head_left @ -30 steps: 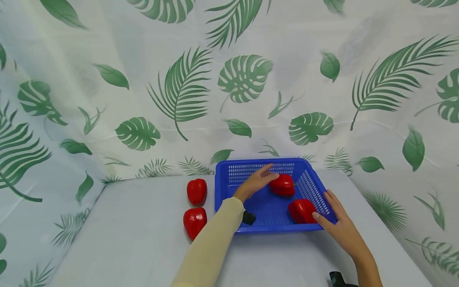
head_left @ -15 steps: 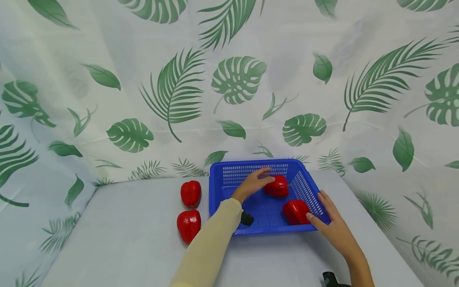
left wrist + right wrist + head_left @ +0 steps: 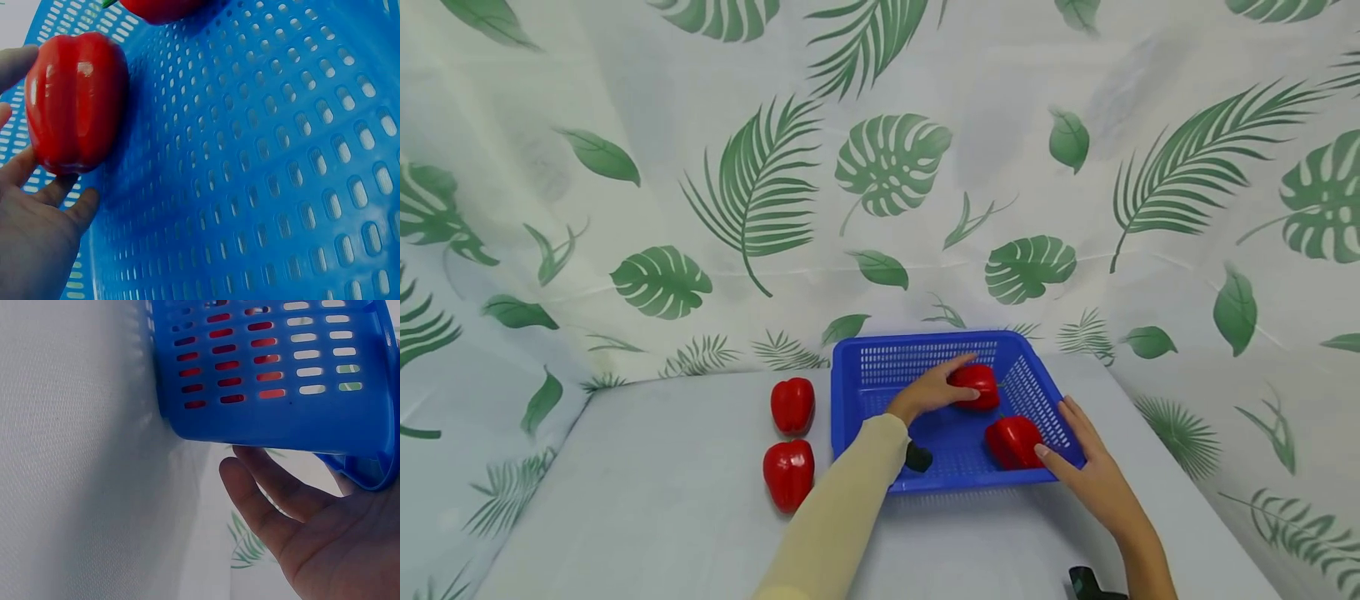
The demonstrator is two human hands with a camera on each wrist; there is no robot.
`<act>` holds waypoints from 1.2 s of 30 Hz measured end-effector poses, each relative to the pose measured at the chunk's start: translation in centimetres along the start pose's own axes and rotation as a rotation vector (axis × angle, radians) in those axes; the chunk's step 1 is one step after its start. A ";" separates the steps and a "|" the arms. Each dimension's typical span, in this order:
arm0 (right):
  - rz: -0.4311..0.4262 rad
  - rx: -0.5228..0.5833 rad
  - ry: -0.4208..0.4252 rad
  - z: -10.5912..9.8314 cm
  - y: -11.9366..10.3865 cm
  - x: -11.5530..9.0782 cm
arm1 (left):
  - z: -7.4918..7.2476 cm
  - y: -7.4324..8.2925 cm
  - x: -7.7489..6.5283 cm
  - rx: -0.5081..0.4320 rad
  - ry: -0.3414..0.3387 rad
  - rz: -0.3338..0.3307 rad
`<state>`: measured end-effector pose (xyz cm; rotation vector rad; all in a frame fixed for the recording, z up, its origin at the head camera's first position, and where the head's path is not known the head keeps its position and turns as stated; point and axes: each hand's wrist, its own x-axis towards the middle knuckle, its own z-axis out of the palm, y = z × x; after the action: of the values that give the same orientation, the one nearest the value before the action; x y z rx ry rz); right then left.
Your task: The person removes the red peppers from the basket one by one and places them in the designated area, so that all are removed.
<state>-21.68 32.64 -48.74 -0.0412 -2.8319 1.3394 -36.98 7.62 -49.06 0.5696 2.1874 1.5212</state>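
L grip @ far pepper, gap nr-side; R grip on bskt rim.

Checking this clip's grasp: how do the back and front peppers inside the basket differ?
The left hand is curled round the back pepper; the front pepper lies beside the right hand.
The back pepper's stem end faces the right side of the blue basket; the front pepper's faces the basket's back.
Both are red and glossy.
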 end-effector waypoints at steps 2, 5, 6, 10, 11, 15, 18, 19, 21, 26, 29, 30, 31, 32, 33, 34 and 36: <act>-0.005 0.001 0.006 0.1 0.1 0.0 | 0.2 -0.1 0.2 0.001 0.000 0.006; -0.017 0.005 0.013 0.1 0.1 -0.2 | 0.4 -0.2 0.4 0.023 0.008 0.016; -0.023 0.004 0.017 0.0 0.2 -0.2 | 0.4 -0.3 0.5 0.035 0.014 0.018; -0.031 0.001 0.019 0.1 0.0 -0.3 | 0.5 -0.6 0.6 0.098 0.043 0.014; -0.035 0.000 0.020 0.1 0.0 -0.4 | 0.5 -0.6 0.6 0.109 0.051 0.012; -0.046 0.002 0.027 0.1 0.1 -0.4 | 0.5 -0.5 0.5 0.133 0.072 -0.007; -0.051 0.003 0.031 0.1 0.3 -0.4 | 0.5 -0.4 0.5 0.121 0.086 -0.021; -0.052 0.005 0.032 0.1 0.3 -0.4 | 0.4 -0.4 0.4 0.104 0.092 -0.029; -0.054 0.005 0.034 0.1 0.3 -0.4 | 0.4 -0.3 0.3 0.060 0.110 -0.049; -0.057 0.006 0.022 0.1 0.2 -0.4 | 0.2 0.0 -0.1 -0.117 0.146 -0.105; -0.059 0.013 0.019 0.0 0.3 -0.4 | 0.2 0.3 -0.1 -0.186 0.145 -0.110; -0.060 0.015 0.020 -0.1 0.3 -0.4 | 0.2 0.4 -0.1 -0.197 0.144 -0.110; -0.061 0.017 0.020 -0.1 0.3 -0.3 | 0.2 0.5 0.0 -0.213 0.143 -0.111; -0.063 0.019 0.020 -0.1 0.3 -0.3 | 0.1 0.6 0.0 -0.227 0.143 -0.113; -0.063 0.018 0.022 -0.1 0.4 -0.3 | 0.1 0.6 0.0 -0.248 0.142 -0.115; -0.063 0.015 0.022 -0.1 0.4 -0.3 | 0.0 0.6 0.0 -0.266 0.142 -0.116; -0.062 0.013 0.020 0.0 0.4 -0.3 | -0.2 0.7 0.0 -0.301 0.139 -0.116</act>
<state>-21.40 32.88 -49.05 0.0331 -2.7840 1.3369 -36.99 7.65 -48.33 0.2423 1.9943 1.8263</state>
